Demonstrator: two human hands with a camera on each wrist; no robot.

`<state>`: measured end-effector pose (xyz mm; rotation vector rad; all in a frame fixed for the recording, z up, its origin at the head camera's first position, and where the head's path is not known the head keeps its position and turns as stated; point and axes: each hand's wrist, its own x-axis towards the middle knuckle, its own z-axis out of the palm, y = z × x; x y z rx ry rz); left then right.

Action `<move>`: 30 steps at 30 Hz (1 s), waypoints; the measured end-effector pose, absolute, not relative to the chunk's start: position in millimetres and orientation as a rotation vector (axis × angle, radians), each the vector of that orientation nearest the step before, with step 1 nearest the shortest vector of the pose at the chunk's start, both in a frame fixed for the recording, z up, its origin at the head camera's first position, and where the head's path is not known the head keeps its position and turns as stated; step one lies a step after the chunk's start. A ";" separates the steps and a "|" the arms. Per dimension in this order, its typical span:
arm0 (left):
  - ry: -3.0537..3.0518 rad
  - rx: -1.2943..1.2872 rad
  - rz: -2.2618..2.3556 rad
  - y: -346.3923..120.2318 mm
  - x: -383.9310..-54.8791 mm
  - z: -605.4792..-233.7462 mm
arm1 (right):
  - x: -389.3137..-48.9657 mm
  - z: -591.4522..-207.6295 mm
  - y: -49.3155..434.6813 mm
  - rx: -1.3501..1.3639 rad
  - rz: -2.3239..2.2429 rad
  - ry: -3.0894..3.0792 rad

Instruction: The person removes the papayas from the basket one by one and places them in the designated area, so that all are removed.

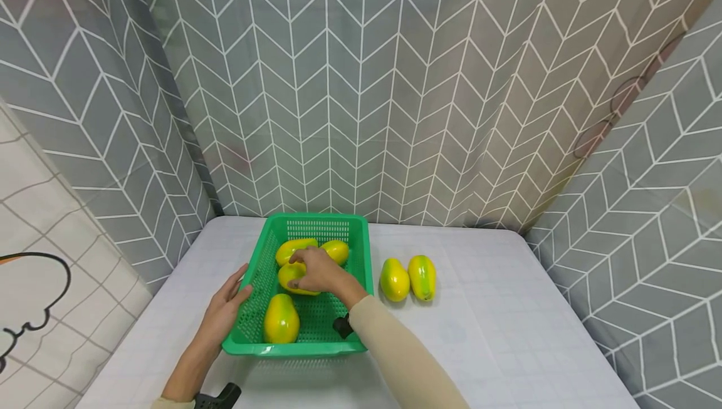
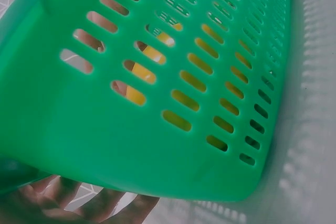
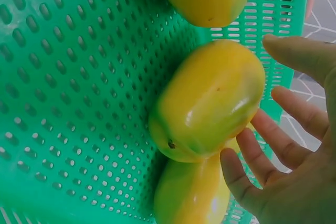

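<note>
From where I stand: grey cloth hangings with white chevron lines behind a white cloth-covered table. On it, a green rectangular perforated plastic basket. Person in beige sleeves. Left hand at the basket's left side, thumb apart from fairly straight fingers, thumb by the rim. Right hand inside the basket, fingers spread, thumb apart, beside a glossy yellow-green oval papaya; can't tell if fingertips touch it. That one lies mid-basket. Three more in there: near-end papaya, far-left papaya, far-right papaya. Two outside, on the table right of the basket: left loose papaya, right loose papaya, side by side. Small black device on the left wrist.
</note>
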<state>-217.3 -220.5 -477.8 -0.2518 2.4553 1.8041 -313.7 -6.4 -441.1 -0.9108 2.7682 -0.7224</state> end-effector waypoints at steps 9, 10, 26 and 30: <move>2.460 -0.234 1.830 -219.2 -216.6 -479.2 | -316.3 -446.5 -7.7 -0.877 -0.694 2.799; 2.464 -0.232 1.830 -219.1 -216.2 -479.4 | -316.7 -447.0 -7.7 -0.869 -0.689 2.800; 2.442 -0.244 1.841 -219.5 -215.1 -477.3 | -319.0 -451.2 -7.0 -0.886 -0.741 2.677; 2.445 -0.239 1.841 -219.6 -214.5 -477.3 | -318.5 -450.8 -6.9 -0.870 -0.730 2.648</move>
